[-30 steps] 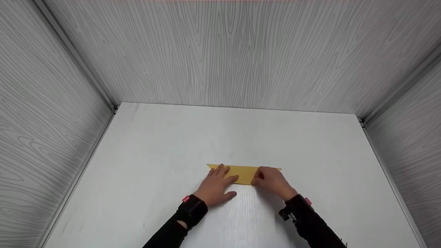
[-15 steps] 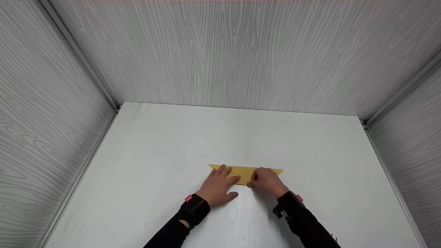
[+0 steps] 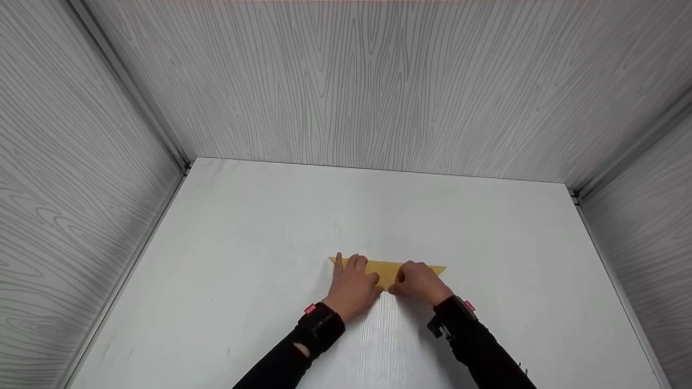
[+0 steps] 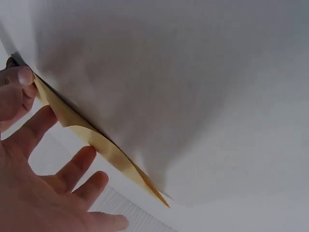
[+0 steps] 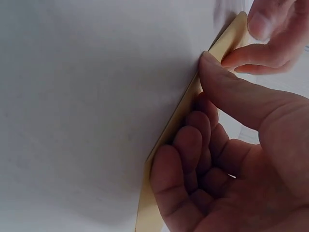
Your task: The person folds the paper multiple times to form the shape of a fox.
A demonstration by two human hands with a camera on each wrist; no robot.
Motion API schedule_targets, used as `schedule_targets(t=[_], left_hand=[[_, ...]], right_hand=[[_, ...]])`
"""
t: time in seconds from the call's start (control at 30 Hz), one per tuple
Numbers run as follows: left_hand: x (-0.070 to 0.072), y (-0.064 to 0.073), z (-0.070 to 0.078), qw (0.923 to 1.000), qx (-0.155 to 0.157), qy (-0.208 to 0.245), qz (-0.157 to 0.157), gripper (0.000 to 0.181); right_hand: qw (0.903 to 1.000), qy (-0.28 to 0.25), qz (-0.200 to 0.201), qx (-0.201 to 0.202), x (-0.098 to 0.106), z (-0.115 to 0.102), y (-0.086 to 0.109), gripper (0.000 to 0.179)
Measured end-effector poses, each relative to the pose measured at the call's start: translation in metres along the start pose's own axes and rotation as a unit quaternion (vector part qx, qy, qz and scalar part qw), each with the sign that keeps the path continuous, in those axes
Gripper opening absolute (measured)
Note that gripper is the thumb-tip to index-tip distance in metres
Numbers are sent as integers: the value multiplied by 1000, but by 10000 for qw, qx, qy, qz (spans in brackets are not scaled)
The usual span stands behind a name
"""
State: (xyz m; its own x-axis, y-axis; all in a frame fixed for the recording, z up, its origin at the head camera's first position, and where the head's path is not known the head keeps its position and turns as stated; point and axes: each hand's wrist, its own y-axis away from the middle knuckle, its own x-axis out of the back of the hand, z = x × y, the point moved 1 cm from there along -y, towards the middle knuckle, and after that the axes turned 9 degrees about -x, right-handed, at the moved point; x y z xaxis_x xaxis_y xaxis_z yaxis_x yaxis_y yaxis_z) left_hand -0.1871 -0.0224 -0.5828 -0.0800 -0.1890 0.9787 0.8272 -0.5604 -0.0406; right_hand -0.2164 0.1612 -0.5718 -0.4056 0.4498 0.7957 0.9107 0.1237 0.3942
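Observation:
A folded sheet of yellow paper (image 3: 385,268) lies on the white table, its long edge at the back and pointed corners at both ends. My left hand (image 3: 352,286) is on its left half, with bent fingers on top and the thumb at the front edge. In the left wrist view the paper (image 4: 108,147) bulges in a wave, one end pointed. My right hand (image 3: 420,282) pinches the front edge near the middle. The right wrist view shows my right thumb (image 5: 227,87) along the edge and curled fingers (image 5: 166,179) against the paper.
The white tabletop (image 3: 259,227) spreads around the paper. A grey wood-grain panel (image 3: 346,81) rises at the back, with side panels at left (image 3: 70,189) and right (image 3: 643,205). Black bands (image 3: 321,327) sit on both wrists.
My left hand has gone from lying flat with spread fingers to bent fingers, its thumb now up at the paper's front edge. The right hand slid slightly left along that edge.

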Motion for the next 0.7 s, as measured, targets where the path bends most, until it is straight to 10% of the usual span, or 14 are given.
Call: schedule_targets(t=[0.3,0.7], left_hand=[[-9,-11,12,9918,-697,-685,820,12],[-16,-13,9,9956,-75,778,520,12]], right_hand=[[10000,2,-76,-8,0,0,-1,22],[9998,-24,-180,-63,1,0,-2,20]])
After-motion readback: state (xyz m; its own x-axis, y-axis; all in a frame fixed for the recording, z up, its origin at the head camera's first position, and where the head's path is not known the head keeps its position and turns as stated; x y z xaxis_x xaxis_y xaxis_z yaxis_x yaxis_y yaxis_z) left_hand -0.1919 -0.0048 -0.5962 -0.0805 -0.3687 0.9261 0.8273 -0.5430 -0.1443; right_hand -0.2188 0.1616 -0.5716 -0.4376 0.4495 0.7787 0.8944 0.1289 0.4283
